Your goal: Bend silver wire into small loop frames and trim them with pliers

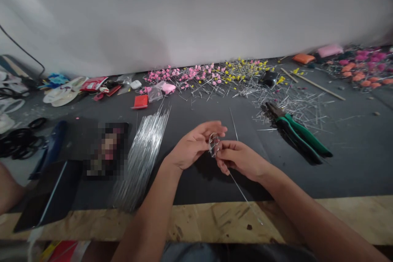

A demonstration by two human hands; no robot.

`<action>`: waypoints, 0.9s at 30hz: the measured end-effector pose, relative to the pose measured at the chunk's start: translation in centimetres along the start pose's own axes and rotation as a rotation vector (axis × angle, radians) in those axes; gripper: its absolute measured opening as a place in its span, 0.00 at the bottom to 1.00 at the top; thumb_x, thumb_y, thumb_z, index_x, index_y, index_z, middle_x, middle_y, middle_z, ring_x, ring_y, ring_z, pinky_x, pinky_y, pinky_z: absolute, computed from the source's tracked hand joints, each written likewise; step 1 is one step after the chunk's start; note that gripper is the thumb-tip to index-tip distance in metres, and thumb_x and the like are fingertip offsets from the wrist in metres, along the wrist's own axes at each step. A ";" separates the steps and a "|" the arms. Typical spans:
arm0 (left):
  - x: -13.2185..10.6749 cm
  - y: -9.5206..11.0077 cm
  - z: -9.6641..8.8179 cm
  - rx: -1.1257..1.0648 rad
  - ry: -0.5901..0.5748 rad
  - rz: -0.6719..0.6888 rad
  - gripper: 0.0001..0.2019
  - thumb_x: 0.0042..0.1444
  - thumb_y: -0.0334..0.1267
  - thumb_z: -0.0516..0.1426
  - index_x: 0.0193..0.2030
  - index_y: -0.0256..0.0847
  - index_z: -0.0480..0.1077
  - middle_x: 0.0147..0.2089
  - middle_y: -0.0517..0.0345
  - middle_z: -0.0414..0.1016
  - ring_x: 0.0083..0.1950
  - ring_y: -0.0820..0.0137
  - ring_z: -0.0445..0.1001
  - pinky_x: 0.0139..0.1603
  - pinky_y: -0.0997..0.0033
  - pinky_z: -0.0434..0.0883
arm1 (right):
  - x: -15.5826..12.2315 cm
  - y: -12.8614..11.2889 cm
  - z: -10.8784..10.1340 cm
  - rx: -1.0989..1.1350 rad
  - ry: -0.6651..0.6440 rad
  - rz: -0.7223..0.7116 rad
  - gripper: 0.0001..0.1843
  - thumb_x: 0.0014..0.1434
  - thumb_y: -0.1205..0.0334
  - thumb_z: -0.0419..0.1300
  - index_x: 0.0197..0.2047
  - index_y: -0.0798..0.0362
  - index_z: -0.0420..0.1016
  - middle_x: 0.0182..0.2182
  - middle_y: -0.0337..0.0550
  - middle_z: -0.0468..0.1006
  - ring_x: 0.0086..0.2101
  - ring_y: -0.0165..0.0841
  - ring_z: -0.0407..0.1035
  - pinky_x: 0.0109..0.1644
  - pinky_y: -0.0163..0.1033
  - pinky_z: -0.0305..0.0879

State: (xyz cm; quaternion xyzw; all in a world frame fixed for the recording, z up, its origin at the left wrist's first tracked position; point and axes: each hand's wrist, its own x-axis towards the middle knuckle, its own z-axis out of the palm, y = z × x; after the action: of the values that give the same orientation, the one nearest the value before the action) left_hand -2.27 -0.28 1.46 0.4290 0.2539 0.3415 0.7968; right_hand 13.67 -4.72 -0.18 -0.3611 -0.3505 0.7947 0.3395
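Note:
Near the table's front edge, both hands meet around a small bent wire piece, coiled and silvery with a dark part whose kind I cannot make out. My left hand steadies it between thumb and curved fingers. From the other side, my right hand pinches it with thumb and forefinger. A long straight wire runs from beneath my right hand toward the front edge, and a thin length also shows beyond the hands. To the left lies a bundle of straight silvery wires.
Green-and-black pliers lie right, beside scattered wire pieces. Pink-tipped and yellow-tipped wires line the wall. A red packet, a dark pixelated object and a black flat case lie left; another person's arm shows there.

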 end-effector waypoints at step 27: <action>1.1 -1.1 0.5 0.377 0.449 0.208 0.09 0.48 0.39 0.59 0.35 0.37 0.73 0.32 0.59 0.72 0.27 0.78 0.67 0.30 0.76 0.67 | 0.6 -0.3 -0.8 -0.190 0.316 -0.215 0.06 0.53 0.59 0.58 0.30 0.52 0.68 0.19 0.33 0.68 0.19 0.24 0.59 0.23 0.33 0.54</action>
State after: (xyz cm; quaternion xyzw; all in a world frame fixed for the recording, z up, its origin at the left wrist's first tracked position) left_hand -0.85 -0.12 0.66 0.5069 0.4370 0.4541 0.5881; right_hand 14.11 -3.79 -0.52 -0.4720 -0.4029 0.6507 0.4377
